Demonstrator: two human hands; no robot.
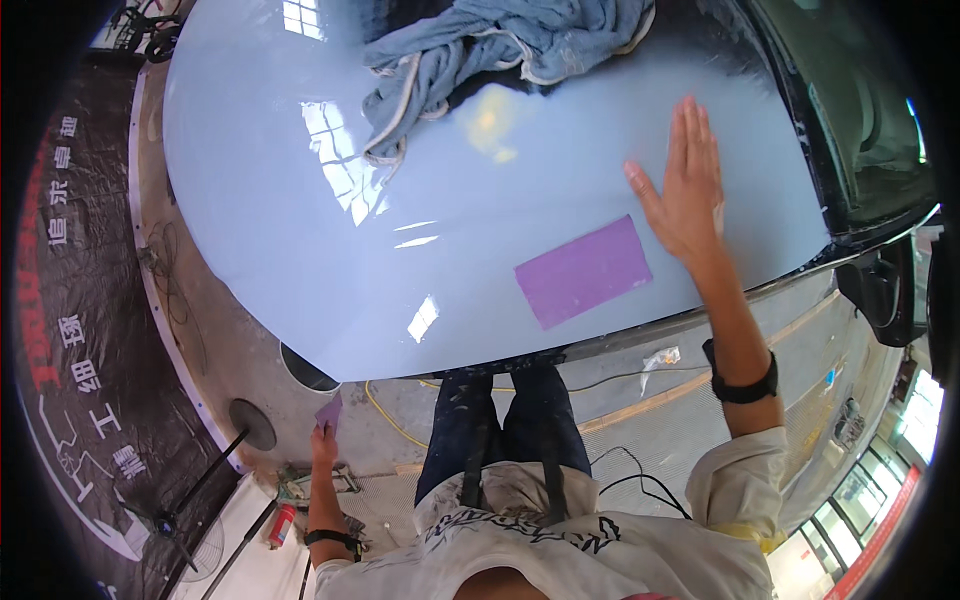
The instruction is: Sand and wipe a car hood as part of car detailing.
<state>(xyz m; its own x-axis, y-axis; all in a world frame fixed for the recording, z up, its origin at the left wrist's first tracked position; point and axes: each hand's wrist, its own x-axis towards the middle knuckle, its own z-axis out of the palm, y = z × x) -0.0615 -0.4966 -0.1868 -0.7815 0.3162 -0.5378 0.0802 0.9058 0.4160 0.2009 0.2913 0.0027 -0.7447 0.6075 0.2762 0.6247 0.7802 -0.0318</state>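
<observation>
Right hand [688,195] lies on hood [440,190]; left hand [324,446] apparently grips purple sheet [329,411].

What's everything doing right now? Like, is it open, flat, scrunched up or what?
Left hand: closed on a small purple sheet
Small purple sheet: gripped at one end
Right hand: open, fingers straight, thumb spread, over the car panel
Large purple sheet: lying flat on the panel
Blue cloth: scrunched up
Car panel: shiny, with a yellowish patch
</observation>
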